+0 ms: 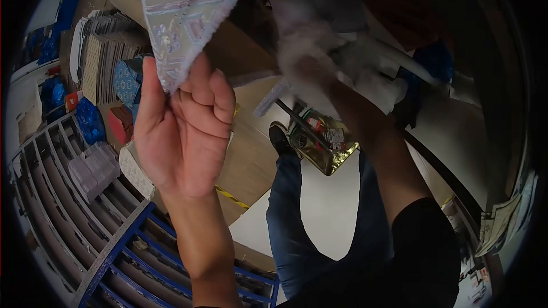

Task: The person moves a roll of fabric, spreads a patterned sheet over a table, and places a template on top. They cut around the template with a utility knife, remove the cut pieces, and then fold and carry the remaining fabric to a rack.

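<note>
At the far left stood the rack (117, 242), and to the right of it the left hand (188, 142) was raised with palm to the view, thumb apart from the loosely curled fingers, and the lower corner of the cloth (185, 20) lay between them. The cloth was above this hand, which was the nearer one, its long axis running down to that corner and its right edge slanting up to the right. Further right, beyond a gap above the bag (328, 148), the right hand (308, 68) was blurred, so I cannot tell its grip.
</note>
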Tool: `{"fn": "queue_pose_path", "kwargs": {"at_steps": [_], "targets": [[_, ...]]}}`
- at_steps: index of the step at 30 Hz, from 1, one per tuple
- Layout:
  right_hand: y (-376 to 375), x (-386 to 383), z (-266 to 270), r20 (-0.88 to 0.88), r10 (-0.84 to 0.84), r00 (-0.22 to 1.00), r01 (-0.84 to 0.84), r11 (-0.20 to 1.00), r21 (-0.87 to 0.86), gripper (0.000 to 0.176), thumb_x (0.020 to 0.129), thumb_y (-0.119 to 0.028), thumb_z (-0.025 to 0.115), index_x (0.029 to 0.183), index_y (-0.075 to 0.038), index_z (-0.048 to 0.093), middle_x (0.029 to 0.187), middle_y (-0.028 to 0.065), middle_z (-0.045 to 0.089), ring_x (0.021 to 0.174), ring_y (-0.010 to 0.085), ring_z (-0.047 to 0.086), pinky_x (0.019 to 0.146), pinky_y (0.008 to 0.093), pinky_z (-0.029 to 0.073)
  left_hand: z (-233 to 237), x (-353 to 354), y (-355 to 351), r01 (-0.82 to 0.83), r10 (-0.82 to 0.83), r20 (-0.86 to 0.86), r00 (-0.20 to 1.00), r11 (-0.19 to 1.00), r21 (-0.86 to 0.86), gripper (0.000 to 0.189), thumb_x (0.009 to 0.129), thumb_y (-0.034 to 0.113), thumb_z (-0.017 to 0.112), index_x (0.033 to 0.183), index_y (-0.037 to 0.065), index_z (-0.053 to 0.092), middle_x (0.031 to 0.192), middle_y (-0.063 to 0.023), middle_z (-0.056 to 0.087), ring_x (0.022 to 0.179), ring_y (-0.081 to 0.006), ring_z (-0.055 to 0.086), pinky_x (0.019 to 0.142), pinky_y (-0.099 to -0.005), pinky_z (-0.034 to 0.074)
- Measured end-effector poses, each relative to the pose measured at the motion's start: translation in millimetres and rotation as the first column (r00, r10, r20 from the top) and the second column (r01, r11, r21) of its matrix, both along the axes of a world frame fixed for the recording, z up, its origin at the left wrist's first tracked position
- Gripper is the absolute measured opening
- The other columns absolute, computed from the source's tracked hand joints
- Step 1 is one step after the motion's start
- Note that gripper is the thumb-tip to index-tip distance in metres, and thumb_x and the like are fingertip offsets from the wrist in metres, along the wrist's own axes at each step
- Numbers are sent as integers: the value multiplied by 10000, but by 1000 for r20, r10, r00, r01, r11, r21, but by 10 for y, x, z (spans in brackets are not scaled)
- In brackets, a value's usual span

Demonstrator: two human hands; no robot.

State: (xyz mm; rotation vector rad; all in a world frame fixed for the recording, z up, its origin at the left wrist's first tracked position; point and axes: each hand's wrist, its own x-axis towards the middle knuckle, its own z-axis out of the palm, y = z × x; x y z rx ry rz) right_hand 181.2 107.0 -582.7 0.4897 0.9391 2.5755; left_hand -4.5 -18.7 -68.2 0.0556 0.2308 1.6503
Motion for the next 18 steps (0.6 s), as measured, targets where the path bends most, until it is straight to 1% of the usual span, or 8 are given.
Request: {"fn": "queue_pose_path", "kwargs": {"at_steps": [2, 5, 8, 12, 13, 15, 16, 18], "targets": [[-441, -656, -706, 465, -100, 879, -24, 967, 253, 290, 974, -213, 555, 1166, -28, 669, 1127, 131, 672, 1031, 247, 668, 910, 414, 544, -7, 23, -18, -4, 4, -43, 999, 1000, 10, 502, 1137, 363, 302, 1432, 17, 513, 1442, -175, 597, 1368, -303, 554, 1168, -493, 395], [-920, -1153, -1750, 846, -409, 343, -261, 823, 504, 330, 968, -213, 563, 1208, -8, 660, 1172, 159, 677, 1052, 270, 672, 927, 419, 542, -21, 17, -33, -7, 7, -22, 1000, 1000, -10, 512, 1137, 371, 292, 1439, 18, 509, 1439, -172, 600, 1360, -298, 561, 1175, -491, 384], [-820, -274, -1753, 835, -473, 280, -535, 646, 545, 356, 962, -216, 563, 1239, -6, 643, 1198, 176, 668, 1072, 294, 666, 939, 430, 538, -31, 5, -54, 17, -13, -106, 994, 999, 30, 523, 1138, 379, 285, 1454, 20, 497, 1435, -182, 601, 1326, -302, 590, 1174, -510, 378], [-1174, 2555, -1376, 742, -635, 215, -916, 132, 378, 416, 951, -223, 565, 1300, -3, 610, 1251, 208, 649, 1112, 342, 653, 964, 451, 530, -165, 214, -28, 38, -78, -258, 963, 987, -157, 523, 1127, 434, 313, 1257, 21, 606, 1112, -174, 728, 1033, -286, 735, 854, -448, 611], [-1576, 3440, -1071, 719, -665, 203, -960, 8, 279, 432, 948, -225, 565, 1316, -2, 602, 1265, 217, 644, 1122, 354, 650, 970, 456, 528, -143, 518, 31, 15, -118, -256, 960, 929, -369, 527, 1113, 480, 344, 1119, 30, 618, 975, -150, 721, 880, -272, 741, 706, -390, 629], [-1914, 4668, -525, 628, -740, 241, -965, -252, 73, 466, 942, -229, 566, 1347, 0, 585, 1291, 233, 635, 1142, 378, 644, 983, 467, 524, -461, 987, 104, 155, -235, -128, 963, 879, -450, 493, 1108, 474, 370, 1050, 39, 594, 951, -146, 712, 855, -272, 721, 736, -409, 616], [-1979, 4965, -305, 582, -765, 276, -930, -366, -40, 483, 939, -231, 566, 1362, 1, 577, 1305, 241, 630, 1152, 390, 641, 989, 472, 522, -322, 1249, 296, 222, -496, -205, 844, 672, -707, 446, 1103, 451, 395, 981, 54, 556, 960, -146, 698, 866, -264, 696, 752, -424, 601], [-1691, 4887, -50, 481, -801, 357, -796, -530, -293, 518, 933, -234, 567, 1393, 3, 560, 1331, 257, 621, 1172, 413, 634, 1001, 483, 518, -703, 1812, 132, 511, -619, 49, 784, 598, -618, 401, 1094, 422, 419, 1024, 59, 573, 1022, -131, 682, 909, -245, 679, 794, -441, 592]]}}
